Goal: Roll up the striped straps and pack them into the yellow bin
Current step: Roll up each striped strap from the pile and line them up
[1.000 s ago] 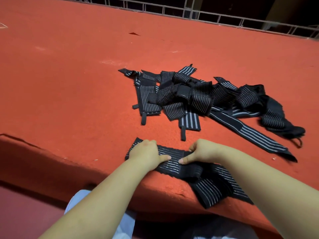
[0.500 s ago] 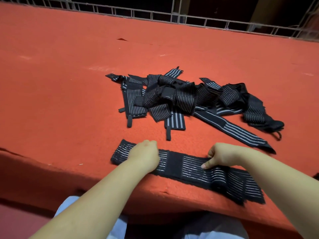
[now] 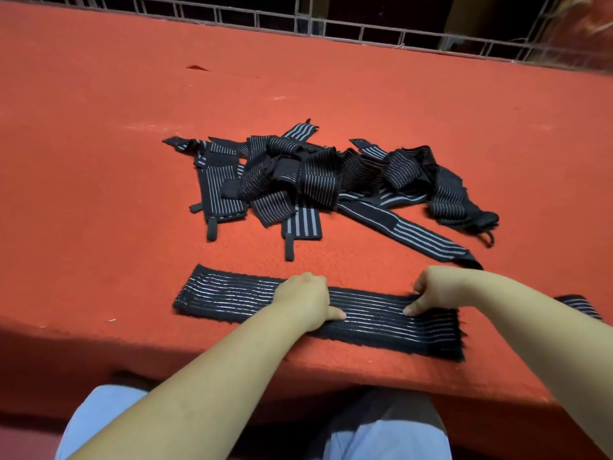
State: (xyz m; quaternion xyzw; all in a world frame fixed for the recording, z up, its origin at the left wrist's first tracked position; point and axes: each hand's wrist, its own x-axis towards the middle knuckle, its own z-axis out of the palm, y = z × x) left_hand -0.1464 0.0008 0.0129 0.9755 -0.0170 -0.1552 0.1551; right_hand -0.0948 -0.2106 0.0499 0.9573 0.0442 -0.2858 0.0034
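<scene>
Since a moment ago the strap has been pulled out flatter and straighter: the bunched folds that hung off the edge at 5 o'clock are gone, and the band lies nearly full length along the near edge of the red surface. The right hand has slid out toward 3 o'clock, and the left hand has stayed near the middle of the band. Both hands have their fingers curled down on the fabric, thumbs pressed on top, holding the strap to the surface.

The strap is a ribbed black elastic band with thin pale stripes running lengthwise and a frayed end at 4 o'clock. At 12 o'clock from the hands sits a tangled pile of straps of the same woven stuff, some with small tabs. The surface looks like coarse felt. A metal railing runs along the far side. No yellow bin is in view.
</scene>
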